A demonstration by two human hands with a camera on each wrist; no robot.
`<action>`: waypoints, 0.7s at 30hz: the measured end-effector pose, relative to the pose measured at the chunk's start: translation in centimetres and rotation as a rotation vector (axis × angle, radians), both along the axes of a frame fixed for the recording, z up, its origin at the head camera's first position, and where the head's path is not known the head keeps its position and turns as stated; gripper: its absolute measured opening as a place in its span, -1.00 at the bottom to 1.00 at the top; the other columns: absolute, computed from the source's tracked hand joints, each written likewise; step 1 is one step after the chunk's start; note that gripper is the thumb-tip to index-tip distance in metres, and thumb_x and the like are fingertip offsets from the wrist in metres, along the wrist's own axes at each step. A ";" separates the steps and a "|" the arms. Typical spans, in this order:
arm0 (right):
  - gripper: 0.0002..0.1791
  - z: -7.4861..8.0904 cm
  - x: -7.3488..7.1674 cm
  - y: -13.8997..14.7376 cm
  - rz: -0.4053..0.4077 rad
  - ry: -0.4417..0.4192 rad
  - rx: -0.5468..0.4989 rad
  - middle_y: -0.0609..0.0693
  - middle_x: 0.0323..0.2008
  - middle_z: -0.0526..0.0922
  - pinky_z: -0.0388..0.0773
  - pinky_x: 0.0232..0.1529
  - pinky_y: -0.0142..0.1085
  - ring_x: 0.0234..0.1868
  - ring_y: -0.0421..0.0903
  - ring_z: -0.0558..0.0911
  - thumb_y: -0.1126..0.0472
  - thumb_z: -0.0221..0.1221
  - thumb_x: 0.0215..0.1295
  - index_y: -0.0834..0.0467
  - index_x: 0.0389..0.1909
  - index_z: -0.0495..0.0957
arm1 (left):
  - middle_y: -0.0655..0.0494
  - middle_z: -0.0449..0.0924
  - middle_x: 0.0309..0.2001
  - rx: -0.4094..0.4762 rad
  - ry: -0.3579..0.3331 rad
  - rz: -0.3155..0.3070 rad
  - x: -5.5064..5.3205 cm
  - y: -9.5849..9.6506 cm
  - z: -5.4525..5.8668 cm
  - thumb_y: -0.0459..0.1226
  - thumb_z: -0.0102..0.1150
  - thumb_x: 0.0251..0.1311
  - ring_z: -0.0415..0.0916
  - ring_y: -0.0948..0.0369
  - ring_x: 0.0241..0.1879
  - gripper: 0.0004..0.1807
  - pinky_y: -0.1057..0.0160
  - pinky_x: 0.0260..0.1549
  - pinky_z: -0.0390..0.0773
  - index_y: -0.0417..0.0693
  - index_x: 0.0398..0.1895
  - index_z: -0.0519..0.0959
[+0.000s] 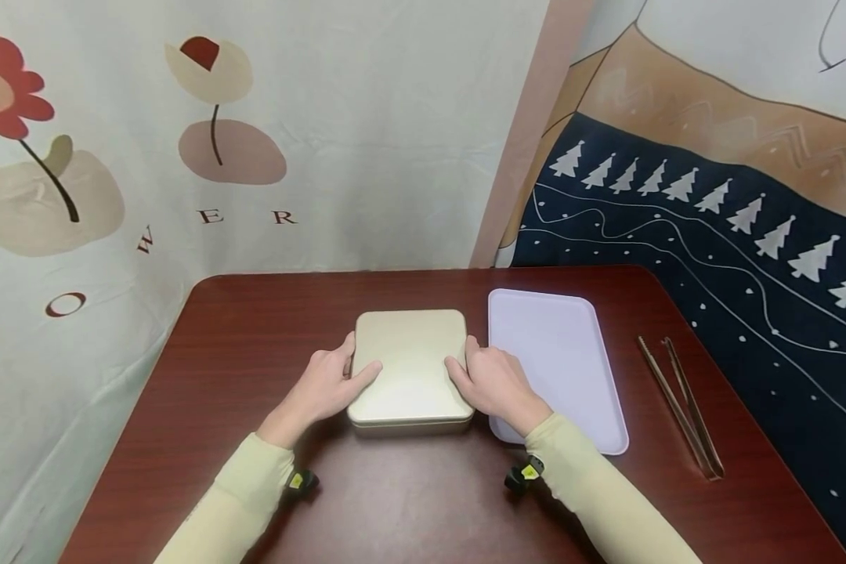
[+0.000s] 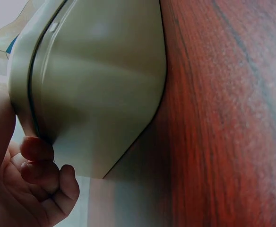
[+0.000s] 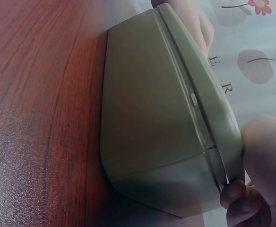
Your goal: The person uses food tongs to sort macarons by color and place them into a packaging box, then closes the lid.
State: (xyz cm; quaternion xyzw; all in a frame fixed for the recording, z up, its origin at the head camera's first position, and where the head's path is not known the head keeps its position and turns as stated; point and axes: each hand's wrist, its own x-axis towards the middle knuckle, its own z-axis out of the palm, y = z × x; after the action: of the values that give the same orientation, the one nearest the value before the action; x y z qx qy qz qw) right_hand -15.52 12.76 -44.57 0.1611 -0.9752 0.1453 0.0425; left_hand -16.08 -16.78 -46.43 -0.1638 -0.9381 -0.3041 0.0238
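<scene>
A pale gold metal tin (image 1: 410,364) with rounded corners stands on the table. Its lid (image 3: 199,80) sits on the body, and a thin dark seam runs between them in both wrist views. My left hand (image 1: 331,376) grips the lid's left edge, thumb on top; in the left wrist view its fingertips (image 2: 36,149) curl against the lid's rim. On the opposite side, my right hand (image 1: 493,380) pinches the lid's right edge, thumb above and fingertips (image 3: 233,193) at the rim. The tin's contents are hidden.
Right of the tin lies a pale lilac tray (image 1: 557,345), partly under my right wrist. Metal tongs (image 1: 684,411) lie farther right on the dark red wooden table (image 1: 423,501). Behind the table hang a flower-printed curtain (image 1: 395,141) and a tree-patterned cloth (image 1: 677,227).
</scene>
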 end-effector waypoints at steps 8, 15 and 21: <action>-0.23 -0.5 0.1 -0.1 0.003 -0.005 0.003 0.40 -0.20 0.75 0.75 -0.24 0.04 -0.24 0.20 0.78 -0.10 0.00 0.57 0.56 0.35 0.39 | 0.27 0.36 -0.65 0.001 -0.036 0.004 0.3 -0.1 -0.2 0.15 0.19 0.40 0.38 0.28 -0.55 -0.01 0.18 -0.26 0.61 -0.55 0.50 0.21; -0.22 -0.5 0.1 -0.3 0.003 -0.010 0.010 0.41 -0.19 0.75 0.75 -0.24 0.04 -0.23 0.20 0.78 -0.10 0.02 0.57 0.58 0.37 0.37 | 0.24 0.36 -0.64 -0.010 -0.048 0.011 0.2 -0.2 -0.1 0.16 0.18 0.41 0.41 0.26 -0.52 0.01 0.16 -0.26 0.62 -0.54 0.52 0.19; -0.21 -0.4 -0.1 -0.5 0.002 -0.018 0.028 0.38 -0.29 0.74 0.74 -0.26 0.02 -0.29 0.18 0.77 -0.10 0.01 0.58 0.60 0.35 0.36 | 0.22 0.39 -0.69 -0.032 -0.045 0.002 0.0 -0.1 -0.1 0.14 0.14 0.44 0.63 0.05 -0.32 -0.02 -0.05 -0.04 0.70 -0.60 0.49 0.20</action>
State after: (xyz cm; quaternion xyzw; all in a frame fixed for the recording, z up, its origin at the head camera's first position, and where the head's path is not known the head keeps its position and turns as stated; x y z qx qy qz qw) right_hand -15.62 12.30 -44.95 0.1614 -0.9773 0.1333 0.0312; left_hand -16.11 -16.87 -46.51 -0.1565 -0.9433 -0.2926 0.0006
